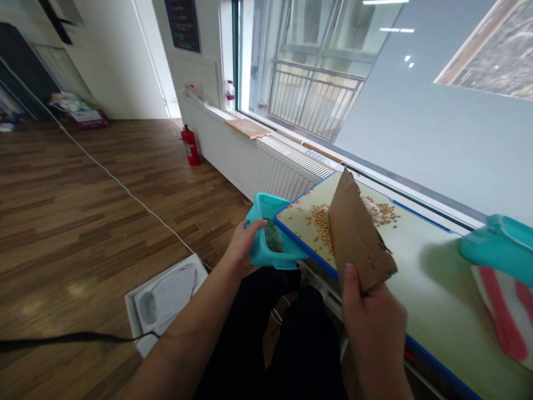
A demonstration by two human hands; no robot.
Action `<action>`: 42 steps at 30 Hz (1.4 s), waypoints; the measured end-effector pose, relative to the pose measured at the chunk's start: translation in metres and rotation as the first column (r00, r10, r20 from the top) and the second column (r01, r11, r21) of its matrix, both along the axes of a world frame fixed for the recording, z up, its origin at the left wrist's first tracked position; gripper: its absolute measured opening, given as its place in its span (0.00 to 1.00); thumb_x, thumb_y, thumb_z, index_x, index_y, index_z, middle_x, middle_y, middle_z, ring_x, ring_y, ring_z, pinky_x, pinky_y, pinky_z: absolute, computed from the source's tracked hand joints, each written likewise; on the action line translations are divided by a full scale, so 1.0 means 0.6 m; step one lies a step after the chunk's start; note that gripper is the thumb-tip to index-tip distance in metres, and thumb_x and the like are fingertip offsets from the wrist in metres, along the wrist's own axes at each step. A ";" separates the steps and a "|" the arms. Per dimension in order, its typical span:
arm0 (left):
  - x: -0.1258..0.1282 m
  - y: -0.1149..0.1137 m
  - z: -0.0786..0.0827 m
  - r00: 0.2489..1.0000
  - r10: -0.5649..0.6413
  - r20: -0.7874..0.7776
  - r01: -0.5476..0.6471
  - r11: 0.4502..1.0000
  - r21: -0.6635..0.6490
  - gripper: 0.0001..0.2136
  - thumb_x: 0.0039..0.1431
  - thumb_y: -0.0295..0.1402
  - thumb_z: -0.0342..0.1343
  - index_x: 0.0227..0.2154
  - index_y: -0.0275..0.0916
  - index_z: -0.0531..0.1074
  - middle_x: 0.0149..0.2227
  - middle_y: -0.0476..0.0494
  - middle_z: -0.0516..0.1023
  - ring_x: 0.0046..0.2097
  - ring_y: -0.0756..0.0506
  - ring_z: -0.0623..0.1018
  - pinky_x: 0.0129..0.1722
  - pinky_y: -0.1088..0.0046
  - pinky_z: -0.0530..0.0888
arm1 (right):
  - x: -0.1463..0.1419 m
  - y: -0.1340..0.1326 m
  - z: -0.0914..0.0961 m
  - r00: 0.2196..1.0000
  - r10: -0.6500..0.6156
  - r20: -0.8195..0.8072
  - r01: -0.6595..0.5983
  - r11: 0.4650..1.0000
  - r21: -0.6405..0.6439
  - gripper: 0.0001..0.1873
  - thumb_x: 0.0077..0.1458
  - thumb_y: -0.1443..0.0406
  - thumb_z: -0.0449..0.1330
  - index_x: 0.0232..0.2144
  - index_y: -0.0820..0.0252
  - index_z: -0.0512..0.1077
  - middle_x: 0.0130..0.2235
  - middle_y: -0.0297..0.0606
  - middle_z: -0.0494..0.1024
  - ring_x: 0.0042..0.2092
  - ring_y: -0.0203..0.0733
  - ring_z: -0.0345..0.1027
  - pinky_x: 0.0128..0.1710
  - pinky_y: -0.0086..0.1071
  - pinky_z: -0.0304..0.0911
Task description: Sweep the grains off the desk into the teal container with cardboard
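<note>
My left hand (245,243) grips the left wall of a turquoise plastic basket (259,251), holding it against the blue edge of the table (433,278), a little below the top. Something greyish shows at the basket's bottom, too dim to name. A torn piece of brown cardboard (356,233) is in my right hand (370,311), thumb on its near face. The cardboard stands on edge on the tabletop. Soybeans or similar tan beans (321,225) are heaped along its left side, some scattered toward the table edge. Behind it lie more reddish-tan pieces (381,211).
At the right of the table are another turquoise container (499,244) and a red-and-white striped cloth (503,311). A radiator (266,166) runs under the window. A white tray-like box (166,300), cables and a red fire extinguisher (190,145) are on the wooden floor.
</note>
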State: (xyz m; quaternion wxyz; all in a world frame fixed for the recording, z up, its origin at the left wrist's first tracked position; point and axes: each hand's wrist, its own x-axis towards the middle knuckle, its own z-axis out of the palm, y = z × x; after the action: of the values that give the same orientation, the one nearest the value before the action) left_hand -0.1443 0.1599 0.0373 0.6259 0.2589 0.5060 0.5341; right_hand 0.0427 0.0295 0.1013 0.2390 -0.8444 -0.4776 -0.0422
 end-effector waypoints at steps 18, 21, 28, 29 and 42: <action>-0.003 0.023 -0.003 0.999 -0.015 0.037 0.014 0.999 0.035 0.21 0.43 0.38 0.66 0.41 0.33 0.75 0.38 0.36 0.80 0.34 0.41 0.80 0.37 0.62 0.77 | -0.019 0.013 -0.004 0.992 0.104 0.077 -0.109 0.993 0.055 0.28 0.61 0.52 0.46 0.26 0.63 0.77 0.20 0.47 0.74 0.23 0.47 0.68 0.24 0.34 0.52; -0.008 0.041 -0.008 0.999 -0.033 0.020 0.031 0.997 0.075 0.20 0.44 0.39 0.66 0.40 0.33 0.76 0.36 0.36 0.80 0.33 0.42 0.79 0.36 0.63 0.76 | -0.022 0.015 -0.003 0.991 0.115 0.066 -0.119 0.991 0.059 0.27 0.61 0.52 0.47 0.27 0.63 0.77 0.21 0.47 0.75 0.23 0.47 0.69 0.25 0.34 0.52; -0.015 0.067 -0.006 0.997 -0.078 0.018 0.076 0.993 0.093 0.18 0.43 0.38 0.65 0.36 0.32 0.76 0.32 0.38 0.80 0.30 0.43 0.78 0.33 0.65 0.76 | -0.027 0.022 -0.006 0.987 0.146 0.060 -0.150 0.986 0.075 0.26 0.62 0.53 0.47 0.33 0.62 0.80 0.19 0.44 0.74 0.24 0.46 0.69 0.25 0.33 0.54; -0.015 0.067 -0.005 0.997 -0.075 0.016 0.074 0.993 0.089 0.18 0.43 0.38 0.65 0.36 0.32 0.76 0.32 0.38 0.80 0.30 0.43 0.78 0.33 0.64 0.76 | -0.027 0.023 -0.006 0.987 0.148 0.063 -0.153 0.985 0.078 0.26 0.63 0.53 0.47 0.35 0.63 0.80 0.20 0.44 0.74 0.24 0.46 0.69 0.25 0.33 0.55; -0.006 0.048 0.004 0.999 -0.039 -0.009 0.040 0.996 0.085 0.20 0.44 0.36 0.64 0.41 0.32 0.75 0.35 0.37 0.80 0.31 0.42 0.79 0.32 0.65 0.76 | -0.041 0.026 -0.004 0.984 0.151 0.090 -0.156 0.986 0.052 0.25 0.63 0.56 0.49 0.45 0.65 0.79 0.23 0.46 0.77 0.28 0.48 0.74 0.27 0.32 0.59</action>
State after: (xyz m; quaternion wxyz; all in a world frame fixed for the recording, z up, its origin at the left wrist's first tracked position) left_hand -0.1481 0.1888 0.0397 0.6228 0.2972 0.4799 0.5418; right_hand 0.0184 0.0451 0.0990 0.2454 -0.7952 -0.5495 -0.0738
